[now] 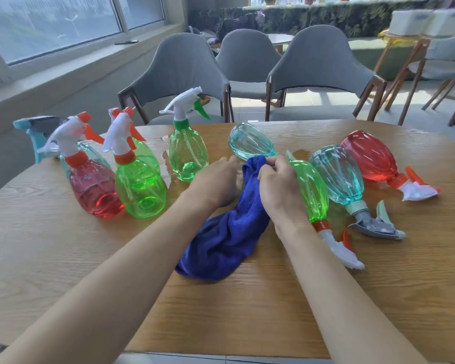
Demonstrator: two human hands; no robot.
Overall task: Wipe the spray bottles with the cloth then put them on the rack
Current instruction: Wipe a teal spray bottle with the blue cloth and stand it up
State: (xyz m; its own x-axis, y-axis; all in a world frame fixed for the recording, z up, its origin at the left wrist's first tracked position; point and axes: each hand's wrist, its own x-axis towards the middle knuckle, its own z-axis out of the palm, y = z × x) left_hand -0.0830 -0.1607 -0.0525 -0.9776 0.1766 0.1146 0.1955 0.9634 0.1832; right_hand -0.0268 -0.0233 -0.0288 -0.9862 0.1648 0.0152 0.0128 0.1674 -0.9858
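- Cloth [229,232]: blue, bunched, lying on the table [63,258] at centre, long axis running from 7 to 1 o'clock.
- Right hand [279,190]: fingers curled, pinching the cloth's upper end at 1 o'clock.
- Left hand [218,179]: at the cloth's 11 o'clock, fingers reaching forward to its top edge. Its underside is hidden, so I cannot tell whether it holds anything.
- Far teal bottle [250,140]: on its side at the cloth's 12 o'clock, base away from the person, neck hidden behind cloth and hands.
- Green bottle [313,190]: on its side just at the right hand's 3 o'clock, orange collar and white trigger pointing to 5 o'clock.
- Near teal bottle [339,177]: on its side, just beside the green bottle at its 3 o'clock, grey trigger toward the person.
- Red bottle [371,156]: on its side at 2 o'clock, outermost in that row.
- Upright group at 9 to 11 o'clock: pink bottle [95,190], bright green bottle [141,190], and pale green bottle [188,153] with a green trigger. More bottles stand partly hidden behind the first two.
- Wet patch [300,153] on the table between the lying bottles.
- Grey chairs [184,67] at the table's 12 o'clock side.
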